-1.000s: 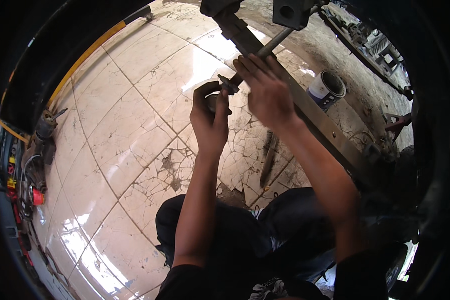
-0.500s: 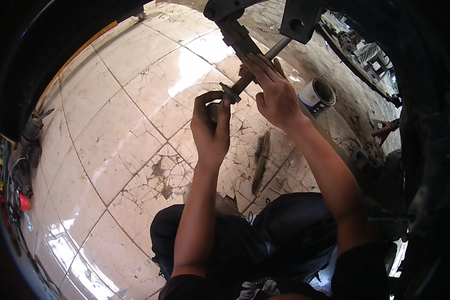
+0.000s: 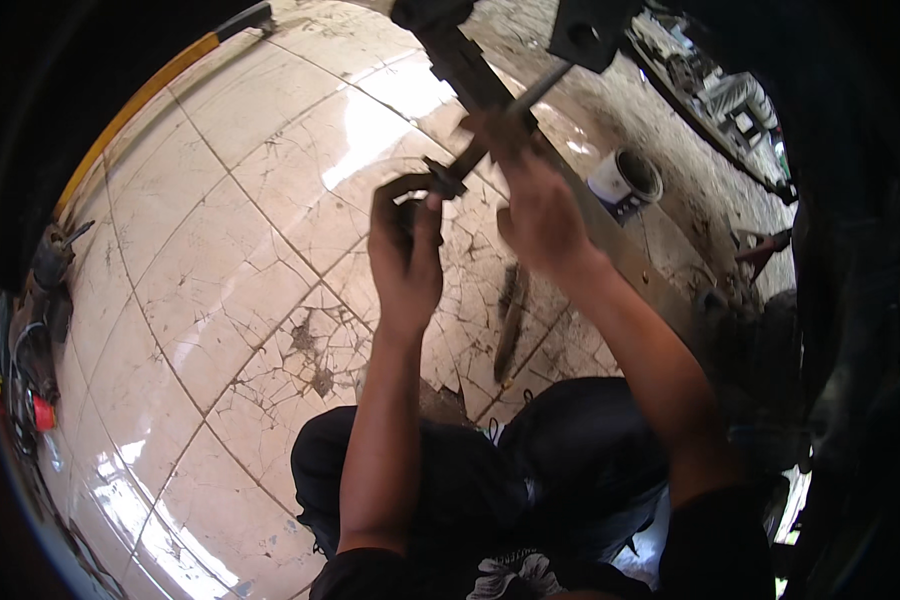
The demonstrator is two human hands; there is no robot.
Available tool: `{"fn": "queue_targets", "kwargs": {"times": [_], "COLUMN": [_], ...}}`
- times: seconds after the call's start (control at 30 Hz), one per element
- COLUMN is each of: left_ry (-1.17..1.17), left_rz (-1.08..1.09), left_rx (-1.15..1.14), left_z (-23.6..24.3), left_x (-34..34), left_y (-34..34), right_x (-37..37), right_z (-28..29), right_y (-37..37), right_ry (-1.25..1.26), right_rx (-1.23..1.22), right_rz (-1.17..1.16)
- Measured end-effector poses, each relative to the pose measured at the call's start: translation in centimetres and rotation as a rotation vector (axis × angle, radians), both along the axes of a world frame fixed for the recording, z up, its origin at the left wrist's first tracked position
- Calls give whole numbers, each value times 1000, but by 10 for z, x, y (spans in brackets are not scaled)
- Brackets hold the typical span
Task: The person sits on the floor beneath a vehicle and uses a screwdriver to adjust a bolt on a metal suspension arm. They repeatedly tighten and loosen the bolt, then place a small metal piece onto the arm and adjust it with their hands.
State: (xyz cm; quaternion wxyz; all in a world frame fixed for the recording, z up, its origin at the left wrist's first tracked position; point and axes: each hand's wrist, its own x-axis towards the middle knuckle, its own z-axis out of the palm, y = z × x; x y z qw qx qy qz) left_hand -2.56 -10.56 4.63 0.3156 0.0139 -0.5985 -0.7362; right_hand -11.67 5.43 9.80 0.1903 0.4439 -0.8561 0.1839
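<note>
Gripping the fitting (image 3: 444, 180) at the near end of a dark metal rod (image 3: 540, 88), the left hand (image 3: 405, 245) has its thumb on 1 side and its bent fingers on the other. Part of a dark rounded piece shows in the hollow between them. The right hand (image 3: 545, 205), blurred, lies over the rod just right of the fitting, with its fingers across the shaft; whether they are wrapped tight or only resting on it, I cannot tell. The rod slants from the left hand, beneath the right fingers and on beyond them to a dark bracket (image 3: 607, 45) with 1 round hole. A dark beam (image 3: 467, 68) runs past the far side of both hands, crossing the rod's line near the right fingertips.

To the right of the right hand, beyond the beam, stands a white and blue can (image 3: 608, 185), open at the top, and farther right is a reddish stand (image 3: 765, 247). Below the right hand, on the cracked tile floor (image 3: 240, 270), lies a wooden-handled brush (image 3: 508, 335). Well left of the left hand is a yellow bar (image 3: 162, 88). Nearer the body than both hands are 2 dark-clothed knees (image 3: 580, 425).
</note>
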Motion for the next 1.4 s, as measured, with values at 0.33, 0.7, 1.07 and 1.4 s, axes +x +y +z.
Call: {"fn": "queue_targets", "kwargs": {"times": [0.33, 0.7, 1.07, 1.4], "left_ry": [-16, 3, -4, -26], "left_rz": [39, 44, 44, 56], "left_rx": [19, -55, -44, -59], "left_z": [7, -3, -3, -3], "left_x": [1, -4, -1, 0], "left_y": [4, 1, -1, -1], "right_x": [-1, -1, 11, 15], "right_z": [5, -12, -19, -11], "right_y": [-16, -32, -30, -26], "right_ry": [-246, -122, 5, -84], "right_rx": [-122, -230, -270, -230], "right_rz": [-158, -259, -212, -272]}}
